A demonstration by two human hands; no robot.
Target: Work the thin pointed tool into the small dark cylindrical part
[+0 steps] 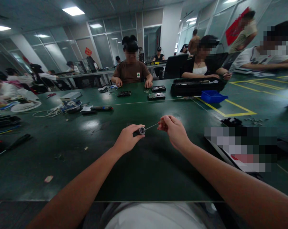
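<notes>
Screwdriver (139, 131) is being held above the near middle of the green table (62, 152), clear of its surface, with the handle end facing the camera and the thin metal shaft (151, 126) running right toward the other hand.

Largest to smallest, the scene is reading as follows. The green table is spanning the whole view, with yellow marking lines (232, 112) lying at far right. A long black tray (196, 86) is sitting at far right, with a blue bin (213, 96) just beside its near edge. A person in a brown shirt (132, 71) is sitting at the far side, both hands resting on the table near several dark circuit boards (156, 96). A white fan (25, 106) and a coiled cable (50, 111) are lying at far left.

The left hand (127, 140) is wrapping the screwdriver handle, fingers curled and pressed together around it. The right hand (174, 130) is pinching the tip of the shaft between thumb and fingertips; whether a small part is sitting there cannot be told.
</notes>
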